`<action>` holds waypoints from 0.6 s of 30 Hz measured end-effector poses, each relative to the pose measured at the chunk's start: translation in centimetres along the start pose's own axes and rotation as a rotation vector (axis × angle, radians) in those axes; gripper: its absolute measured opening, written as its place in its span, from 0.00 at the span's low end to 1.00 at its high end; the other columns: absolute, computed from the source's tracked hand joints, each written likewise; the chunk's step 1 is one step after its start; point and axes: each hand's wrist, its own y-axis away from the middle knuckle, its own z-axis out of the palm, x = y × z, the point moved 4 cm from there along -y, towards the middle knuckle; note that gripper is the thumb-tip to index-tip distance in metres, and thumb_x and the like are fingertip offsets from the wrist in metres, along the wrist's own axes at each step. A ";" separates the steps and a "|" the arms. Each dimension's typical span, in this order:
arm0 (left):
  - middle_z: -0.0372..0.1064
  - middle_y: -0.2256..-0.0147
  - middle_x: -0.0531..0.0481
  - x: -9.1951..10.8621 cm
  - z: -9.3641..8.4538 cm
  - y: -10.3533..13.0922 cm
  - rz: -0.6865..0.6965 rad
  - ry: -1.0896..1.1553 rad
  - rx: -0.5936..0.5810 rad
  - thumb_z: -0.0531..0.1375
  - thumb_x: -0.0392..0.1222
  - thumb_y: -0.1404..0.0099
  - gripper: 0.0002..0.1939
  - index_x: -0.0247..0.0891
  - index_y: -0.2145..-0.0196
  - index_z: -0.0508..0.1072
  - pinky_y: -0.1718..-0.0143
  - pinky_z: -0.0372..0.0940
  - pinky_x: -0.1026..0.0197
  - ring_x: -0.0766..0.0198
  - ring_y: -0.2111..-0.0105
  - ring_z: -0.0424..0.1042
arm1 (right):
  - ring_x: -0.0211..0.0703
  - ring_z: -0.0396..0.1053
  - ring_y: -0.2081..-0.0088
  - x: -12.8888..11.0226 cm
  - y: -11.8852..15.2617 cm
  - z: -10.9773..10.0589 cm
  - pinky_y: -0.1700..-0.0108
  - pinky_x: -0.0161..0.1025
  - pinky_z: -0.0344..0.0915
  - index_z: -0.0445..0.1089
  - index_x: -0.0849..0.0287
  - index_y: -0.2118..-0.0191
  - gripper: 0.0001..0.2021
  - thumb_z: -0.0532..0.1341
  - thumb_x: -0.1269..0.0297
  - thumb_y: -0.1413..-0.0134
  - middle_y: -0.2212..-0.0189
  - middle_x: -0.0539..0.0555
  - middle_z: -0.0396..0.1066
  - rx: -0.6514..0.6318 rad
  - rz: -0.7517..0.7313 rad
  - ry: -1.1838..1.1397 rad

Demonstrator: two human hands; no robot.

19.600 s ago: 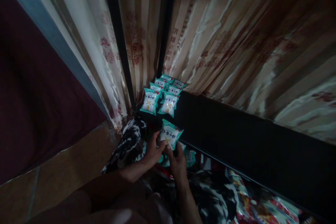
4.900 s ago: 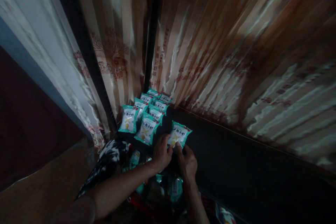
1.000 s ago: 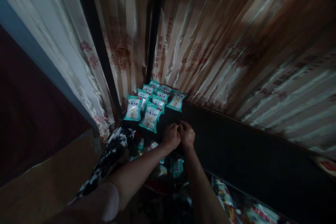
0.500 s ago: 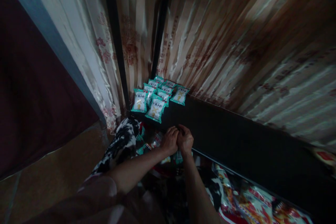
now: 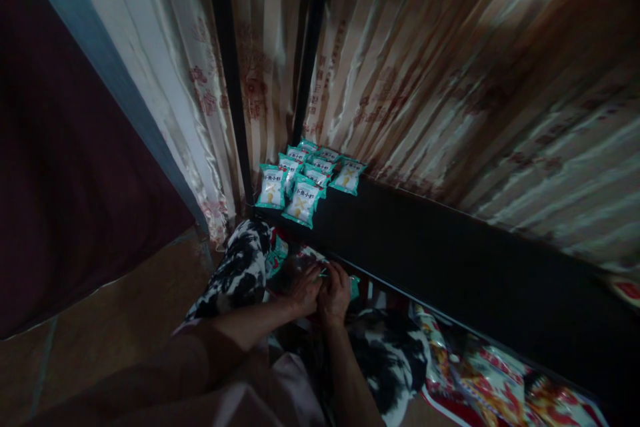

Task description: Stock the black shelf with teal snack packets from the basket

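Note:
My left hand and my right hand are side by side above my lap, just short of the dark bench's front edge. Their fingers are bent and pinched close together. Between the fingertips shows a thin teal edge of a snack packet, mostly hidden by the hands. Another teal piece of packaging peeks out right of my right hand. Below the bench edge, left of my hands, lies a teal packet. Several teal-and-white snack packets lie in overlapping rows at the bench's far left corner.
The black bench runs off to the right. Beneath its front edge are large colourful bags. Printed curtains hang behind it, with dark posts at the left corner. My patterned trouser legs flank the hands.
Both hands have come down and toward my body, away from the bench edge. A teal edge now shows between the fingers. The packet rows on the bench look the same; the view shifted slightly.

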 end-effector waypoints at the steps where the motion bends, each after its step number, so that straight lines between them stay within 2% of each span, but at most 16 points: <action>1: 0.59 0.43 0.37 -0.5 0.5 0.3 -0.080 0.020 -0.065 0.55 0.31 0.43 0.20 0.32 0.51 0.67 0.38 0.52 0.49 0.53 0.40 0.55 | 0.46 0.66 0.50 0.4 0.3 0.8 0.49 0.42 0.62 0.70 0.63 0.53 0.20 0.47 0.71 0.47 0.53 0.62 0.69 -0.133 0.087 0.074; 3: 0.64 0.47 0.37 -1.5 1.5 0.8 -0.201 0.042 -0.155 0.55 0.28 0.46 0.22 0.32 0.52 0.68 0.41 0.56 0.51 0.53 0.45 0.62 | 0.46 0.71 0.55 1.3 1.1 2.1 0.56 0.39 0.65 0.69 0.64 0.52 0.20 0.47 0.70 0.45 0.58 0.63 0.72 -0.365 0.234 0.195; 5: 0.67 0.50 0.36 -2.2 2.2 1.3 -0.277 0.047 -0.190 0.56 0.26 0.50 0.24 0.32 0.52 0.68 0.45 0.60 0.49 0.50 0.48 0.66 | 0.48 0.73 0.61 1.9 1.6 2.9 0.62 0.39 0.66 0.70 0.66 0.53 0.18 0.48 0.68 0.44 0.63 0.65 0.74 -0.478 0.309 0.255; 7: 0.67 0.51 0.36 -2.9 2.7 1.6 -0.354 0.059 -0.209 0.56 0.25 0.52 0.26 0.33 0.52 0.67 0.46 0.61 0.48 0.49 0.49 0.67 | 0.51 0.74 0.63 2.3 2.1 3.5 0.64 0.40 0.66 0.69 0.68 0.54 0.18 0.50 0.65 0.45 0.65 0.66 0.74 -0.524 0.344 0.290; 9: 0.66 0.49 0.36 -3.4 2.9 1.8 -0.407 0.086 -0.211 0.56 0.24 0.52 0.27 0.34 0.52 0.67 0.45 0.59 0.48 0.48 0.48 0.66 | 0.52 0.75 0.61 2.6 2.5 3.9 0.64 0.42 0.67 0.66 0.68 0.49 0.20 0.50 0.64 0.44 0.63 0.68 0.74 -0.562 0.364 0.324; 12: 0.65 0.48 0.36 -3.7 3.1 1.8 -0.455 0.157 -0.196 0.58 0.25 0.54 0.28 0.35 0.53 0.67 0.45 0.57 0.50 0.48 0.46 0.64 | 0.51 0.75 0.60 3.1 2.8 4.3 0.62 0.42 0.67 0.63 0.67 0.45 0.22 0.50 0.66 0.45 0.60 0.67 0.74 -0.611 0.359 0.354; 15: 0.69 0.53 0.40 -4.0 3.2 1.7 -0.515 0.239 -0.174 0.59 0.26 0.56 0.25 0.38 0.57 0.69 0.48 0.61 0.53 0.50 0.50 0.67 | 0.48 0.75 0.60 3.5 2.8 4.5 0.62 0.39 0.67 0.65 0.63 0.47 0.20 0.52 0.69 0.46 0.59 0.65 0.74 -0.638 0.336 0.369; 18: 0.72 0.59 0.42 -4.6 3.2 1.3 -0.588 0.307 -0.130 0.59 0.27 0.54 0.19 0.37 0.62 0.71 0.53 0.63 0.54 0.52 0.56 0.71 | 0.47 0.75 0.61 3.7 2.5 4.6 0.64 0.38 0.67 0.68 0.60 0.52 0.17 0.54 0.67 0.48 0.60 0.63 0.74 -0.641 0.279 0.345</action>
